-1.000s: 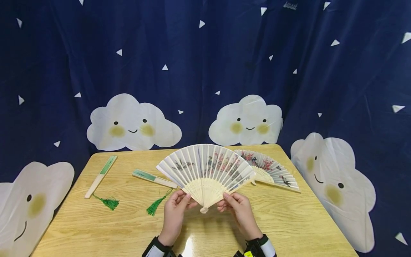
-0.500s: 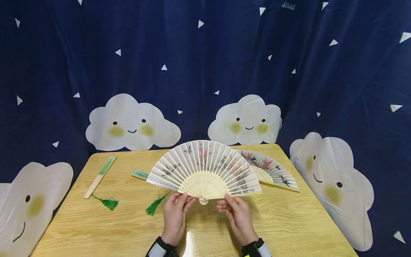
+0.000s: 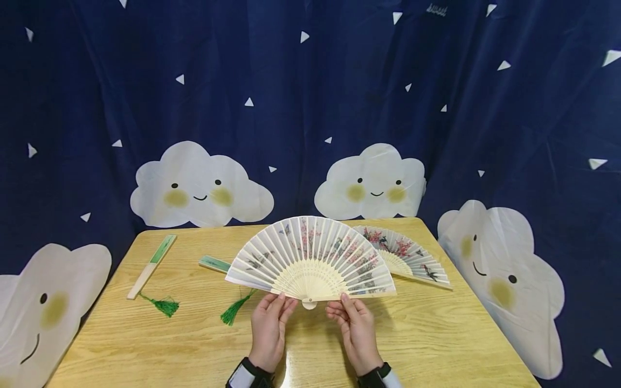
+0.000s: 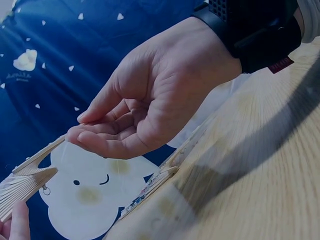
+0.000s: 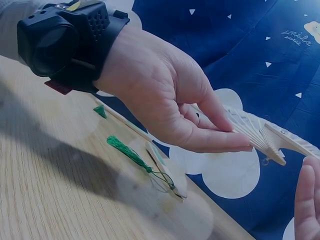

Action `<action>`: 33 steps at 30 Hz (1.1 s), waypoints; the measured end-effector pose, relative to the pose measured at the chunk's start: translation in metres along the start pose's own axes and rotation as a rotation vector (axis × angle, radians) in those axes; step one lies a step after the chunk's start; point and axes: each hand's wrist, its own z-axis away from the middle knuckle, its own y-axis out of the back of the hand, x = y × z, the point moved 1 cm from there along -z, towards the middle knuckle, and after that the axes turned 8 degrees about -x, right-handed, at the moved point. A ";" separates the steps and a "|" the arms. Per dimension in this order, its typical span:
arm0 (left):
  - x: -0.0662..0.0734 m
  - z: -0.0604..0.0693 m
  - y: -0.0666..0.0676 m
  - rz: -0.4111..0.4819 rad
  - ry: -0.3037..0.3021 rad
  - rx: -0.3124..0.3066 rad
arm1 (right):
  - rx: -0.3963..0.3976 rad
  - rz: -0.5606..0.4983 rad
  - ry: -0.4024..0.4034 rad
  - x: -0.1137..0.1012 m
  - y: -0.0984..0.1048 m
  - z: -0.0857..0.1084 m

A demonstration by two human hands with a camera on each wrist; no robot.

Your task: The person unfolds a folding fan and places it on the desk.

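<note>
A pale fan [image 3: 310,269] with butterfly and pink blossom prints is spread wide above the table, its pivot at the bottom between both hands. My left hand [image 3: 268,330] pinches its left outer rib between thumb and fingers. With thumb and fingertips, my right hand [image 3: 356,333] pinches the right outer rib. In the left wrist view the left hand [image 4: 150,95] holds the rib's end, the fan's ribs [image 4: 25,185] fanning out at lower left. The right wrist view has the right hand [image 5: 165,95] gripping the fan [image 5: 260,132] at its edge, clear of the tabletop.
A second open fan [image 3: 417,256] lies at the back right, partly behind the held one. Two folded fans with green tassels lie on the left: one [image 3: 152,267] farther left, another [image 3: 213,263] partly hidden. A blue curtain [image 3: 291,108] with clouds stands behind the wooden table [image 3: 194,355].
Since a second ago the held fan has spread wider, its outer ribs now nearly in line. Over the last half second it has lowered slightly, both hands still gripping it.
</note>
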 end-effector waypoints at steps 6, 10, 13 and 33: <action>-0.007 -0.011 -0.001 -0.032 0.054 -0.040 | 0.059 -0.005 -0.018 -0.002 0.006 0.001; -0.017 -0.020 -0.002 -0.070 0.129 -0.084 | 0.113 0.006 -0.072 -0.003 0.014 0.006; -0.025 -0.023 0.000 -0.086 0.195 -0.121 | 0.150 -0.002 -0.126 -0.002 0.021 0.012; -0.060 -0.037 0.004 -0.239 0.338 -0.241 | 0.208 -0.152 -0.259 0.009 0.055 0.035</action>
